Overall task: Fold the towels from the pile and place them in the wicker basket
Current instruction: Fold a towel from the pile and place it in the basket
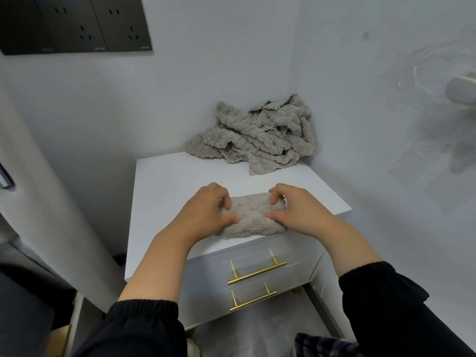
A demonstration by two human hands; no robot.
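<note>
Grey fluffy folded towel (251, 215) sits at the front edge of the white cabinet (164, 191), left hand (206, 210) and right hand (298, 210) both pinching its ends with curled fingers; lifting unevenly could unfold it; pile (257, 135) waits behind; no basket visible.

One folded towel (253, 215), one pile (260, 135), two hands (206, 210) (304, 211), two drawer handles (257, 273) (253, 301), perhaps three socket plates (74, 24).

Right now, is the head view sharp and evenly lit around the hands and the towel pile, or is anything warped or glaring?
Head view: soft, even light, no glare on the cabinet top; left hand, right hand, folded towel and pile look sharp; wide-angle distortion bows the edges; the right wall shows smeared reflections.
</note>
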